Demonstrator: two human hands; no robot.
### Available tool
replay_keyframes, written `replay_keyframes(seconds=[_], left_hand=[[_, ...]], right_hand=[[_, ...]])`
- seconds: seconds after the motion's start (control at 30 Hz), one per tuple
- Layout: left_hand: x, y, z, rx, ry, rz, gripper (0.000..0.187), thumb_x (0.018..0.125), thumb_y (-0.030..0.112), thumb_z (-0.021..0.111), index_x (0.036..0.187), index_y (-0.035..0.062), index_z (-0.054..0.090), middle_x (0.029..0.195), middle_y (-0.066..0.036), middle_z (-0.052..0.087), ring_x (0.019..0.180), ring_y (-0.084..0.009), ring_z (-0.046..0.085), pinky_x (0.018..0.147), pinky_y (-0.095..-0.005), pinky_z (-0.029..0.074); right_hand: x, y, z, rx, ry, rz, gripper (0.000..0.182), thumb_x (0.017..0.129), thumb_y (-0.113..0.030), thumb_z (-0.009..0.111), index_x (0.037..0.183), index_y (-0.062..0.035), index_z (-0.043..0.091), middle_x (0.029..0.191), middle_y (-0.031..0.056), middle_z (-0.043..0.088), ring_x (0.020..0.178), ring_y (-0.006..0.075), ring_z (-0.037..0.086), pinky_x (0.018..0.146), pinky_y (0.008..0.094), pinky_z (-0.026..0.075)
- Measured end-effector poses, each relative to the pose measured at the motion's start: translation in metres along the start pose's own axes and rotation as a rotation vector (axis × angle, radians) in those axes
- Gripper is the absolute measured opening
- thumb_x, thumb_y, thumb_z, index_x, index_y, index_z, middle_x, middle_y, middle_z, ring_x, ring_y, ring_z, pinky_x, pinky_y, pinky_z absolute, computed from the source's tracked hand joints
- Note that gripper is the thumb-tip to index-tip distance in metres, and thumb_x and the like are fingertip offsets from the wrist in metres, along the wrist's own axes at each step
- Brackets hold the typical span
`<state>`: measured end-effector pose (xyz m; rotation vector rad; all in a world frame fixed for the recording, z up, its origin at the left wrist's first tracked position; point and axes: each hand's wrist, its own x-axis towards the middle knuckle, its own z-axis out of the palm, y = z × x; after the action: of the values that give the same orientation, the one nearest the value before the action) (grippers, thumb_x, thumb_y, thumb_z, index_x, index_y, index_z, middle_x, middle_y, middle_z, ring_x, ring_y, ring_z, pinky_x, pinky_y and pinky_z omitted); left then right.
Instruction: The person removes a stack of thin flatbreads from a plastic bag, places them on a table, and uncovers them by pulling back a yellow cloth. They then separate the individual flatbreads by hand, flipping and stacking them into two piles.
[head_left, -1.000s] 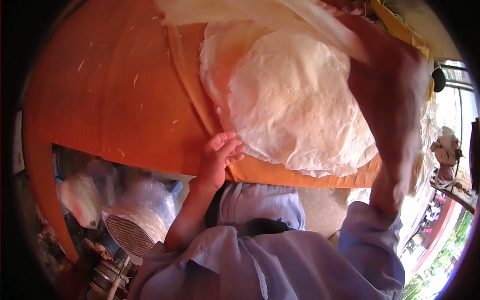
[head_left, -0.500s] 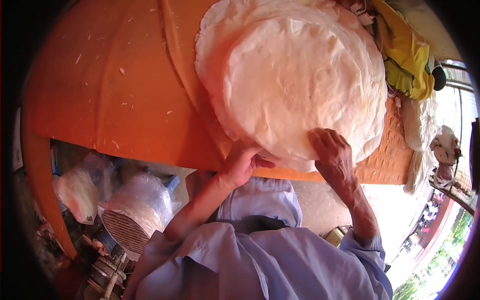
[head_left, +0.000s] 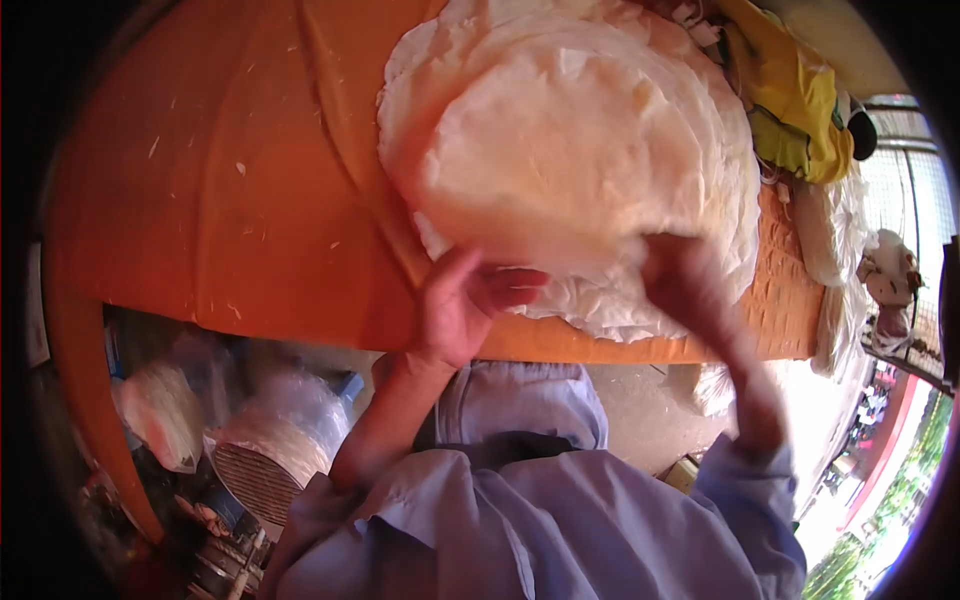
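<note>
Whitish thin sheets (head_left: 580, 130) lay stacked on tabletop (head_left: 200, 200); left hand (head_left: 455, 312) fingers parted, right hand (head_left: 690, 278) fingers blurred, couldn't tell; gentle, even edge handling probably suited best.

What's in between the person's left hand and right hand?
In the head view, the near part of the pile of pale, round sheets lies between the left hand and the right hand.
</note>
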<state>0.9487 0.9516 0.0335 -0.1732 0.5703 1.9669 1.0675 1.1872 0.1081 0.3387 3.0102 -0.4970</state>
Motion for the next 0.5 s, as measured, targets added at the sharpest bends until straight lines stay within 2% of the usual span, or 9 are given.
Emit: replay_keyframes(seconds=[0.03,0.07,0.13,0.23,0.27,0.4,0.43,0.47,0.5], left_hand=[[-0.001,0.008,0.006,0.022,-0.025,0.006,0.038,0.097,0.026,0.047,0.126,0.0019,0.051,0.109,-0.017,0.065,0.094,-0.0288,0.067,0.081,-0.0375,0.056],[-0.001,0.014,0.01,0.042,-0.052,0.019,0.039,0.099,0.029,0.043,0.128,0.0026,0.05,0.108,-0.018,0.065,0.095,-0.0306,0.066,0.083,-0.038,0.055],[0.004,0.014,0.0,0.2,0.052,-0.014,0.036,0.098,0.026,0.047,0.124,0.0012,0.05,0.105,-0.016,0.065,0.093,-0.0268,0.066,0.08,-0.0334,0.054],[0.008,0.006,-0.012,0.43,0.249,-0.03,0.03,0.096,0.02,0.053,0.119,0.0006,0.052,0.101,-0.013,0.064,0.087,-0.0216,0.066,0.077,-0.0307,0.053],[0.011,0.004,-0.011,0.434,0.281,-0.019,0.03,0.096,0.019,0.053,0.119,0.0005,0.052,0.101,-0.013,0.064,0.087,-0.0217,0.066,0.077,-0.0309,0.054],[0.027,-0.005,-0.003,0.496,0.359,0.048,0.03,0.094,0.016,0.055,0.119,0.0006,0.052,0.1,-0.011,0.064,0.086,-0.0222,0.066,0.076,-0.0317,0.054],[0.032,-0.007,0.0,0.523,0.36,0.071,0.03,0.094,0.016,0.056,0.119,0.0006,0.052,0.099,-0.011,0.064,0.086,-0.0222,0.066,0.076,-0.032,0.054],[0.036,-0.008,0.002,0.479,0.372,0.039,0.03,0.094,0.016,0.056,0.119,0.0007,0.052,0.097,-0.011,0.064,0.083,-0.0217,0.066,0.073,-0.0312,0.054],[0.039,-0.01,0.004,0.434,0.383,0.006,0.03,0.093,0.015,0.057,0.119,0.0007,0.052,0.096,-0.01,0.064,0.08,-0.0212,0.066,0.07,-0.0303,0.054]], right_hand=[[0.024,0.0,-0.046,-0.091,-0.027,0.052,0.017,0.084,-0.017,0.067,0.077,-0.0011,0.063,0.062,0.0165,0.059,0.059,0.032,0.062,0.057,0.0402,0.051],[0.047,0.037,-0.068,-0.154,0.073,-0.016,0.017,0.088,-0.021,0.059,0.079,-0.006,0.058,0.069,0.0159,0.062,0.057,0.0304,0.06,0.046,0.0417,0.042],[0.064,0.065,-0.156,-0.593,0.456,0.069,0.028,0.096,-0.028,0.051,0.092,-0.0043,0.064,0.084,0.02,0.063,0.079,0.0312,0.063,0.072,0.043,0.049],[0.046,0.009,-0.217,-0.557,0.509,0.006,0.023,0.095,-0.018,0.052,0.113,-0.0064,0.061,0.109,0.0146,0.063,0.095,0.029,0.063,0.08,0.0396,0.05],[0.038,-0.009,-0.219,-0.576,0.532,-0.067,0.021,0.09,-0.015,0.054,0.108,-0.007,0.062,0.101,0.0141,0.063,0.089,0.0289,0.064,0.076,0.039,0.05],[0.06,-0.024,-0.125,-0.477,0.44,-0.21,0.014,0.075,-0.001,0.056,0.085,-0.0088,0.063,0.073,0.0107,0.065,0.068,0.0285,0.065,0.061,0.0396,0.05],[0.064,-0.014,-0.092,-0.349,0.332,-0.129,0.018,0.071,0.002,0.052,0.081,-0.0088,0.062,0.07,0.0124,0.064,0.066,0.0306,0.064,0.059,0.0418,0.05],[0.072,0.011,-0.05,-0.519,0.159,-0.063,0.023,0.073,0.006,0.051,0.087,-0.0088,0.063,0.072,0.0103,0.065,0.063,0.0273,0.063,0.061,0.0392,0.051],[0.075,0.025,-0.016,-0.436,0.003,-0.033,0.014,0.073,0.0,0.055,0.081,-0.0089,0.063,0.071,0.011,0.065,0.063,0.0273,0.063,0.06,0.0404,0.05]])
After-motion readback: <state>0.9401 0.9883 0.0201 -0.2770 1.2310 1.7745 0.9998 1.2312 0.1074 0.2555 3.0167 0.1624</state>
